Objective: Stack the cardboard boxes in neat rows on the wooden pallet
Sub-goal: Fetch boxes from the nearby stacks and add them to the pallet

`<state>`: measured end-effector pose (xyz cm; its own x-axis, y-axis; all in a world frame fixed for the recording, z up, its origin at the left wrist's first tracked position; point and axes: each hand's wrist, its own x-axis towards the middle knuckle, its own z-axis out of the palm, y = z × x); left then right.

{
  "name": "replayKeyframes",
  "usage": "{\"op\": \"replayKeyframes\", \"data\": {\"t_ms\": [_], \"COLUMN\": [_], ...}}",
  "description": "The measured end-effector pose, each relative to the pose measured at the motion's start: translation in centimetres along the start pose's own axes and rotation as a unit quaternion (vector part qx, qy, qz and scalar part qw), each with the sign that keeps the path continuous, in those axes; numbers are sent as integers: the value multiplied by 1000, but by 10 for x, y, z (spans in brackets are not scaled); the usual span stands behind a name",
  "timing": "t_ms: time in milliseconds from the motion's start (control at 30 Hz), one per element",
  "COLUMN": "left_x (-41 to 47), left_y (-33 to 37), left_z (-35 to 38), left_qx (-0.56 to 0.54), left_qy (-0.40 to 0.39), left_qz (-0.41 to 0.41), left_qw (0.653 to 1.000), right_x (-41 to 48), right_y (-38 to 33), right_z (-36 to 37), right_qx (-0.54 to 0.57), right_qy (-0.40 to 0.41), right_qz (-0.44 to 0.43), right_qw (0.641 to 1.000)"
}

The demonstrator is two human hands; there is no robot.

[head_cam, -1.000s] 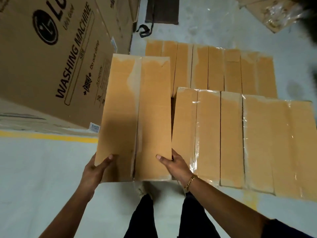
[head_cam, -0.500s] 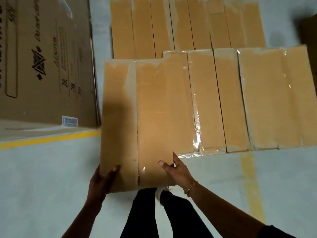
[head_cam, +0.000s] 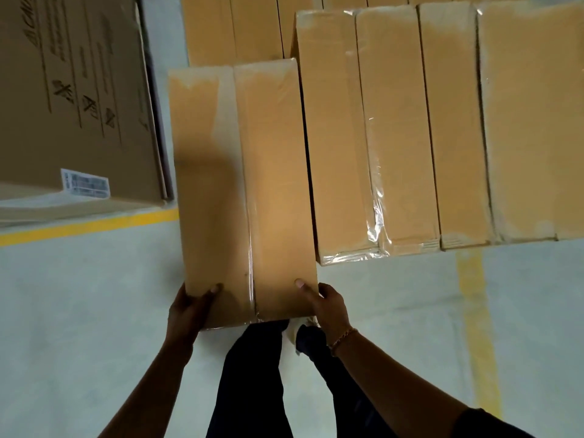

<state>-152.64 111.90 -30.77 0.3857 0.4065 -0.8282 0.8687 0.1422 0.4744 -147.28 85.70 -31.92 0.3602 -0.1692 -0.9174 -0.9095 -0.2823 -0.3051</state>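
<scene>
A big printed carton (head_cam: 72,99) stands at left. The left hand (head_cam: 186,308) grips the near left corner of a taped box (head_cam: 243,191), thumb on top. The right hand (head_cam: 325,306) grips its near right corner. The box lies just beside the row of boxes (head_cam: 442,121).

Matt brown cardboard box (head_cam: 243,191) with glossy clear tape; stacked boxes (head_cam: 442,128) wear shiny crinkled plastic film; floor (head_cam: 79,311) smooth, dull grey concrete.

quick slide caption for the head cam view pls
The left hand and right hand grip the near end of a taped cardboard box beside the front row of stacked boxes.
</scene>
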Motion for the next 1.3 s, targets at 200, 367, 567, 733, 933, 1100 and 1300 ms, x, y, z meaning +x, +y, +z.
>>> {"op": "replayKeyframes", "data": {"t_ms": [200, 367, 567, 733, 933, 1100, 1300], "left_x": [11, 14, 10, 3, 9, 8, 17], "left_y": [-5, 5, 2, -12, -17, -13, 10], "left_z": [8, 14, 1, -9, -6, -6, 0], "left_qx": [-17, -38, 126, 346, 370, 376, 383], "left_qy": [2, 7, -16, -41, -21, -14, 1], "left_qz": [-8, -5, 77, 189, 214, 211, 214], "left_qw": [1000, 999, 989, 918, 904, 902, 899], "right_x": [11, 13, -17, -7, 23, 25, 29], "right_y": [1, -9, 1, 14, -11, -11, -24], "right_z": [-1, 1, -28, -57, -51, -51, -50], "right_qx": [34, 53, -167, -492, -572, -568, -540], "right_qy": [28, 41, 91, 156, 127, 137, 174], "right_qz": [29, 1, -136, -339, -347, -361, -380], "right_qw": [999, 998, 972, 787, 733, 727, 731]}}
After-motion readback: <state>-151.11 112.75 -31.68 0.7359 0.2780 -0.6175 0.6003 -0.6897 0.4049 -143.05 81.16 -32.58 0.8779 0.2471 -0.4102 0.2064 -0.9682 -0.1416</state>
